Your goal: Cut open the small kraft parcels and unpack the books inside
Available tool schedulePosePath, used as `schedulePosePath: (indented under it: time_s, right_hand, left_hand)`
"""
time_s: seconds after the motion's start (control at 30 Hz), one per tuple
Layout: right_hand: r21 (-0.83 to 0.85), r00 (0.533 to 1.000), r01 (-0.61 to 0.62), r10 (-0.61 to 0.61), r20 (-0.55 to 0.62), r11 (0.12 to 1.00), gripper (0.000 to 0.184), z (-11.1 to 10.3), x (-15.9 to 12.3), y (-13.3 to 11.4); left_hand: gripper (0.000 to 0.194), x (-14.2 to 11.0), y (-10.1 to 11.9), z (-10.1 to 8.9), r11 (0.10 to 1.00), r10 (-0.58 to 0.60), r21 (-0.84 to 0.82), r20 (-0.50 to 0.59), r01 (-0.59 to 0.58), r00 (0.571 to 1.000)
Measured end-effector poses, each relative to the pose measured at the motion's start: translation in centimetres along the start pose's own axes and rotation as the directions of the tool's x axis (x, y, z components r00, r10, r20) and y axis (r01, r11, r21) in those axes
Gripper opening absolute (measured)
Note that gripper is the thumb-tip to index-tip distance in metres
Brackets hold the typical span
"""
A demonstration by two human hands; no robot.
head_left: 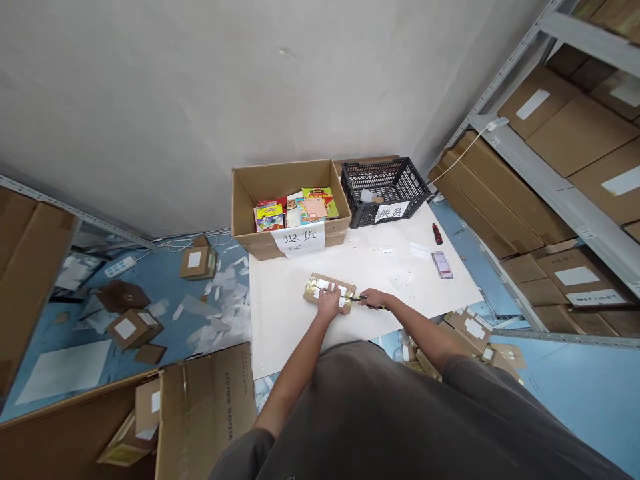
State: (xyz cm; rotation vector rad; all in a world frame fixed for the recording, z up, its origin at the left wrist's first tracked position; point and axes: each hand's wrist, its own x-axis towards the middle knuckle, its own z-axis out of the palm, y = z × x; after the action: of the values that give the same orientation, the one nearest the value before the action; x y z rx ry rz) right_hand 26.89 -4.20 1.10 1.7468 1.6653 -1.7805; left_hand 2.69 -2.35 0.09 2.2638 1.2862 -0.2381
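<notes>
One taped package (pixel 312 288) on white table (pixel 283 327), near open carton (pixel 260 248) of booklets (pixel 270 219). Left hand (pixel 329 302) flat on package, fingers slightly spread; right hand (pixel 374 298) fingers curled round dark slim tool (pixel 357 299), tip at package's right end; exact contact can't tell.

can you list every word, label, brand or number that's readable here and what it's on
"退货": paper sign on the open cardboard box; a character below it is only partly visible
"换货": paper sign on the black crate
"LIVING ROOM": large carton at lower left
Too small or blurred: print on the parcel, the book covers and the shelf boxes' labels
</notes>
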Motion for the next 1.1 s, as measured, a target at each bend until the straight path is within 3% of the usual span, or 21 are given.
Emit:
schedulePosePath:
  time_s: [0.2,0.6,0.87,1.1]
  right_hand:
    - [0.047,1.0,0.007,-0.007,0.005,0.999,0.021,0.5,0.2,0.8]
    - [0.223,0.998,0.032,-0.02,-0.055,0.974,0.025,2.6,-0.8,1.0]
    - [0.134,0.999,0.003,0.004,-0.053,0.991,0.024,1.8,-2.4,1.5]
    - [0.158,0.994,0.045,-0.029,-0.102,0.986,0.025,2.9,-1.3,1.0]
  left_hand:
    - [0.065,-0.5,0.3,-0.7,1.0,-0.001,-0.03,-0.007,0.001,1.0]
    - [0.064,-0.8,0.8,-1.4,0.999,0.035,-0.002,0.023,-0.035,0.999]
    - [0.072,-0.9,1.2,-0.2,1.0,0.025,0.019,-0.002,-0.025,1.0]
    - [0.063,-0.8,1.0,-0.4,0.999,0.04,0.027,0.024,-0.041,0.999]
